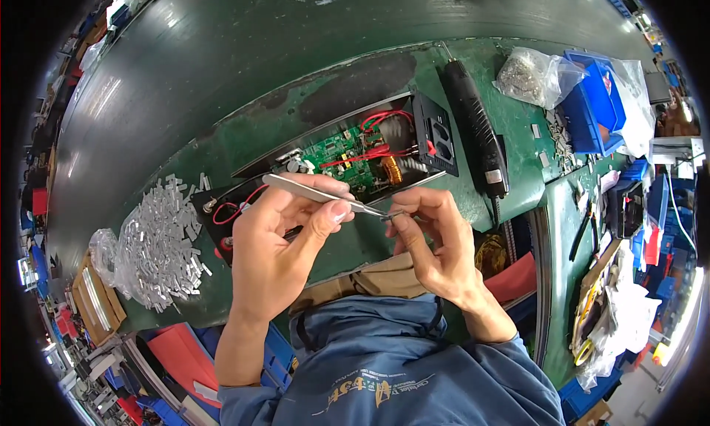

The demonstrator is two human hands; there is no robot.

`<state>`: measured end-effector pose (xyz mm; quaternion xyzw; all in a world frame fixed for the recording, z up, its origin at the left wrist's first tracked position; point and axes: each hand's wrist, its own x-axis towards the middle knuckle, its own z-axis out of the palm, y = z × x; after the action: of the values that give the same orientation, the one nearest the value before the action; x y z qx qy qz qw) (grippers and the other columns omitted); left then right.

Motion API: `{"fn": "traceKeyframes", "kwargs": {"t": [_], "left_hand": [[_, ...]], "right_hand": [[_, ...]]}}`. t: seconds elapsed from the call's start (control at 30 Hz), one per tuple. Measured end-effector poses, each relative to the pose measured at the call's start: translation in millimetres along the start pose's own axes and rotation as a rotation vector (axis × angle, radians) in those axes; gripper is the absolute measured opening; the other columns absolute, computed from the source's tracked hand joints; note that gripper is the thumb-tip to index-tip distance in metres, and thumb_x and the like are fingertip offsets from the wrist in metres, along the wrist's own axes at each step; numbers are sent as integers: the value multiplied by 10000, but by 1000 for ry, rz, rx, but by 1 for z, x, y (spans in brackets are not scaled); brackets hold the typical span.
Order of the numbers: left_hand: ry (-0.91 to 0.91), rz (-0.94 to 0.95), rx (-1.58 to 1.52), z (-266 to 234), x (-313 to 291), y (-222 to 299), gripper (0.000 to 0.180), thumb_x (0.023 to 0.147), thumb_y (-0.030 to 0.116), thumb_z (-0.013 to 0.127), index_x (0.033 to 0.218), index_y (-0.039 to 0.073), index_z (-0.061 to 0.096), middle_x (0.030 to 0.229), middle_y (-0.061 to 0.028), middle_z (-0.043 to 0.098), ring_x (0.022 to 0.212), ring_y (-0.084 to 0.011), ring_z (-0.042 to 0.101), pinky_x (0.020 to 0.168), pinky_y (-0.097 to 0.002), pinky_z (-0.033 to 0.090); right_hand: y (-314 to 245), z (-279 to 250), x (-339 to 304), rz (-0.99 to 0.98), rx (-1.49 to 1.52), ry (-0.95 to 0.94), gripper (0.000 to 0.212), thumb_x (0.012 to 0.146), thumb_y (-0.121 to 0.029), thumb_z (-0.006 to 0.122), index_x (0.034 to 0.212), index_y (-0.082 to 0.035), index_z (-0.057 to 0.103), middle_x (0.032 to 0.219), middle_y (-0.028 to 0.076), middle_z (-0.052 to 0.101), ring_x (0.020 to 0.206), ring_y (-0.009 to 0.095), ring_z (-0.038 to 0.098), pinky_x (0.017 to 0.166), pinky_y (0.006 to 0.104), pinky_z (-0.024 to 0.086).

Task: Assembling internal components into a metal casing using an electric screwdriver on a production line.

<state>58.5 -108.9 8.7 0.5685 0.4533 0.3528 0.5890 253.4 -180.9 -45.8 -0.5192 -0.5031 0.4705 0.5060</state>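
Note:
My left hand (277, 241) is closed round a pair of metal tweezers (310, 191), their tips pointing right. Between the fingertips of my right hand (444, 252) is a small dark piece (395, 215), too small to name. The tweezer tips meet or nearly meet that piece. Just beyond both hands lies an open metal case with a green circuit board (336, 151), red wires (347, 160) and a copper coil (392, 171). A black end panel (436, 134) with socket openings closes its right end. My left hand partly hides another black panel (211, 204) with wires.
Left of the case, many small silvery metal pieces (159, 241) lie heaped on plastic. A black electric screwdriver (477, 123) rests to the right. Farther right are a filled clear bag (536, 75), blue bins (592, 100) and loose metal bits (562, 141) on the green bench (518, 174).

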Motion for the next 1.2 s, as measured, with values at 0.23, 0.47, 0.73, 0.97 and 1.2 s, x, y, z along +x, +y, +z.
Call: {"fn": "traceKeyframes", "kwargs": {"t": [0.23,0.47,0.73,0.97,1.2], "left_hand": [[23,132,147,1,2,-10,156,978,54,677,1091,-44,634,1008,-128,713,856,-177,722,760,-276,579],[75,544,463,0,5,-22,196,888,-54,729,1041,-25,610,960,-157,721,778,-246,712,669,-309,586],[36,491,672,-2,9,-29,200,897,-32,724,1065,-15,616,943,-162,707,840,-274,702,739,-339,573],[26,573,784,-2,12,-33,237,863,31,773,1045,30,621,918,-88,735,779,-248,724,650,-319,563],[35,589,803,-1,11,-38,240,856,14,778,1042,29,628,919,-104,737,781,-256,721,696,-339,578]], "right_hand": [[3,-7,-2,-51,-105,69,398,982,70,587,1359,19,472,1066,116,645,845,141,655,675,242,545],[32,-84,-2,-211,-900,752,421,912,2,703,1317,2,585,1152,136,646,1028,232,609,904,342,472],[27,-83,10,99,-940,531,651,883,-110,747,1478,-58,488,1202,177,586,1075,315,578,968,411,450],[25,-73,-107,512,-500,406,640,752,-44,695,1343,-8,451,1021,99,552,948,202,560,873,344,472],[33,-23,-159,729,95,141,434,726,-113,821,1062,-60,552,886,24,632,721,110,576,685,265,476]]}}
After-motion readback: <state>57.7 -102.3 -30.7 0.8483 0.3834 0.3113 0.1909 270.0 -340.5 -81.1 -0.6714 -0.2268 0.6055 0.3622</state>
